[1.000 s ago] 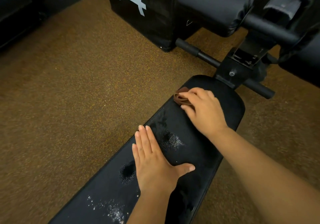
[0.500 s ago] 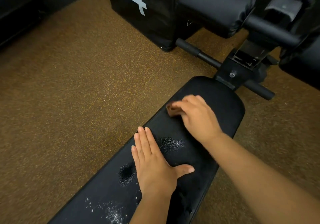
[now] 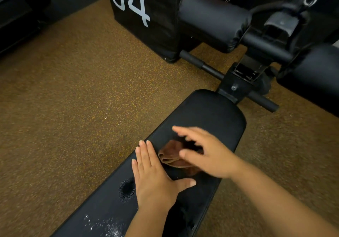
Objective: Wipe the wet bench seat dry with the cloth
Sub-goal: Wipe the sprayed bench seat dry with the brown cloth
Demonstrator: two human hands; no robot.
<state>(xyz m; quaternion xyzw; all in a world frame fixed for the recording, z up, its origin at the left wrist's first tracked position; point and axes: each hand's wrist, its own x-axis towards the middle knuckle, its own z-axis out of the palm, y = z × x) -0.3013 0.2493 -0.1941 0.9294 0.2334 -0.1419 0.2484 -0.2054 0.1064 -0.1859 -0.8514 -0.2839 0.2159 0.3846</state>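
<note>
Left hand [image 3: 154,180] pressed flat and open on the bench seat [image 3: 211,115], holding nothing; right hand [image 3: 207,154] blurred, fingers spread above the cloth.

Brown cloth [image 3: 172,154] sits bunched mid-seat between the hands: soft, light, best palmed flat from above. Droplet patches [image 3: 126,189] linger toward the seat's near-left edge on slick black vinyl; speckled brown gym floor [image 3: 73,99] around.
</note>
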